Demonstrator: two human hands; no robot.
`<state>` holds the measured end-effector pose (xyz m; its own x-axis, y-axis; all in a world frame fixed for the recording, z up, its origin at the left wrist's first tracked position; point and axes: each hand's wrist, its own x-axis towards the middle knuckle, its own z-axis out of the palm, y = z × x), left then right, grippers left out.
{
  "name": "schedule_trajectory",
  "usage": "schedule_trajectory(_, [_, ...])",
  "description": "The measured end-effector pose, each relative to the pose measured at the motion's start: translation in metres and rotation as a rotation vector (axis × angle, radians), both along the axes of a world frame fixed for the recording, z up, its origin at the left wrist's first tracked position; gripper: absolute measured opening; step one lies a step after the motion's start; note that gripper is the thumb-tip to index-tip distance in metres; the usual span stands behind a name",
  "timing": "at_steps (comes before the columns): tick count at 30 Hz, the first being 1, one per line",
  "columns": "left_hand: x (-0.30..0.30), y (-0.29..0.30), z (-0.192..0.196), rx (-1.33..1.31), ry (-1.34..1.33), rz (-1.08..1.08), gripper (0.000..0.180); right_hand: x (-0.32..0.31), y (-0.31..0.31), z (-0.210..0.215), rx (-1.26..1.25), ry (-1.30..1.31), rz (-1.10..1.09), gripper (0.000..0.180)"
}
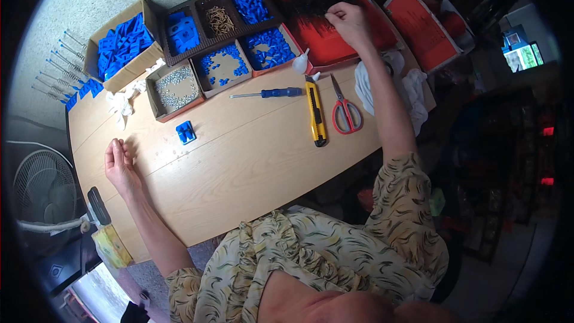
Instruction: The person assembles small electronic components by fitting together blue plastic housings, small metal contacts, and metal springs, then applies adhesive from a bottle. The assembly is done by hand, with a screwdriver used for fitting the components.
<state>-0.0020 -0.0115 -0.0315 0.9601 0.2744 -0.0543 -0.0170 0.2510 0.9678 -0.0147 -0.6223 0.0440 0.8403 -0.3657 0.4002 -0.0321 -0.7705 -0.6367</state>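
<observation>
Over the red tray at the far right, my right hand has its thumb and fingers pinched together. Thin dark pieces lie heaped in that tray near the fingertips. Whatever the pinch holds, if anything, is too small to make out. My left hand hovers at the table's left side with its fingers curled together, and their contents cannot be seen. A small blue block assembly sits on the table to the right of my left hand, not touched.
Cardboard boxes hold blue plastic parts, small metal nuts and brass-coloured screws. A screwdriver, a yellow utility knife and red-handled scissors lie mid-table. Spring-like assemblies stand at left, above a fan.
</observation>
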Motion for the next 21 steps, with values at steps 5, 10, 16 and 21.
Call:
schedule_trajectory(5, [0.003,-0.008,-0.004,0.053,-0.011,0.018,0.014,0.055,0.006,-0.019,-0.14,0.114,-0.041,0.018])
schedule_trajectory(10, [0.003,-0.025,0.005,0.098,-0.026,0.046,0.011,0.091,0.015,-0.03,-0.355,0.26,-0.086,0.021])
schedule_trajectory(16, [0.003,-0.032,0.007,0.17,-0.124,0.048,0.017,0.113,-0.007,-0.036,-0.331,0.416,-0.271,0.014])
schedule_trajectory(21, [0.005,-0.028,0.003,0.18,-0.107,0.005,0.017,0.098,-0.013,-0.009,-0.044,0.457,0.039,0.019])
